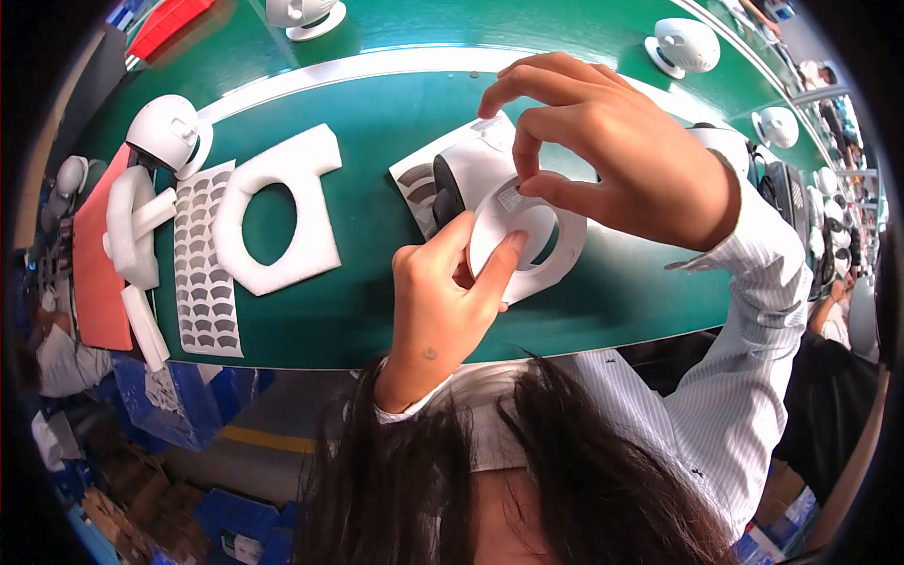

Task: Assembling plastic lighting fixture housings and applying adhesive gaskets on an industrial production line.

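Observation:
My left hand (438, 292) is closed around the rim of a white round base (488, 240), its thumb lying across the base's face. The base belongs to a white camera-like device with a dark front (449, 179), tilted on its side. Above it, my right hand (603, 141) pinches with thumb and a finger at a small grey printed label (510, 197) on the base's upper edge; its index finger arches farther out. Under the device lies a sheet with grey arc-shaped stickers (414, 177). A white ring-shaped piece (569, 247) shows behind the base, partly hidden.
To the left lie a white foam piece with an oval hole (325, 212), a long sticker sheet (207, 311), another foam piece (132, 226) and a white device (168, 132). More devices (687, 45) stand along the green table's far side. A red tray (169, 26) is at far left.

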Demonstrator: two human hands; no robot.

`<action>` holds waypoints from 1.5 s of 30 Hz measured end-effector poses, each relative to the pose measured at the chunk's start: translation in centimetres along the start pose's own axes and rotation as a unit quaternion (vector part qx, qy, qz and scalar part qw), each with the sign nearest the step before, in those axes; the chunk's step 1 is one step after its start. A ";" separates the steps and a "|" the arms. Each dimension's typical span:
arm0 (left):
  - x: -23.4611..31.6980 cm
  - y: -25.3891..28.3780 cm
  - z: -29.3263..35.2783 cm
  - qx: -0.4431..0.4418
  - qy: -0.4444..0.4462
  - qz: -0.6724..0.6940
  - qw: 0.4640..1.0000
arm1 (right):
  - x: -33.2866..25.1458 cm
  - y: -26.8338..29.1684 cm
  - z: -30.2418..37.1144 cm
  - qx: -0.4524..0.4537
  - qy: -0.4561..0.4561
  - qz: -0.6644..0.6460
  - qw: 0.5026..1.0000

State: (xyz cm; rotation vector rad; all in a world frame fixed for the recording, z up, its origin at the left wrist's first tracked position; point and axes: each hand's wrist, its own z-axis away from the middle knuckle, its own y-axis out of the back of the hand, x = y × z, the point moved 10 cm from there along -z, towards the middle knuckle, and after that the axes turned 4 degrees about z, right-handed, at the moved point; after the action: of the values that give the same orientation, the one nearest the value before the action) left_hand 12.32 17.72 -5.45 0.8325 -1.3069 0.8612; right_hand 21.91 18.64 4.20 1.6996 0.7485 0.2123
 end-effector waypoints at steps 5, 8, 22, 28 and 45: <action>0.2 0.3 -0.3 0.015 0.017 0.035 0.999 | 0.8 0.5 0.5 0.029 -0.086 0.018 0.996; -0.4 0.7 -0.2 0.008 0.038 0.025 0.999 | 4.3 0.6 0.9 0.074 -0.118 -0.115 0.983; 4.7 3.0 -4.0 -0.003 -0.221 -0.066 0.973 | 9.1 -9.5 5.1 0.115 -0.254 -0.749 0.601; 1.3 2.8 -3.5 0.112 -0.305 -0.417 0.849 | 17.6 0.8 -1.5 0.358 -0.246 0.151 0.888; -1.1 0.7 -4.2 -0.003 -0.285 -0.500 0.818 | 22.8 -10.9 -20.0 0.151 -0.126 0.414 0.889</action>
State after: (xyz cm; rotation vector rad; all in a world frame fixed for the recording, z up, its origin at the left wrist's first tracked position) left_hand 13.51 21.69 -6.90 1.6344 -1.1070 -0.2704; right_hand 25.27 49.02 -6.01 2.2177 -0.1951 0.4680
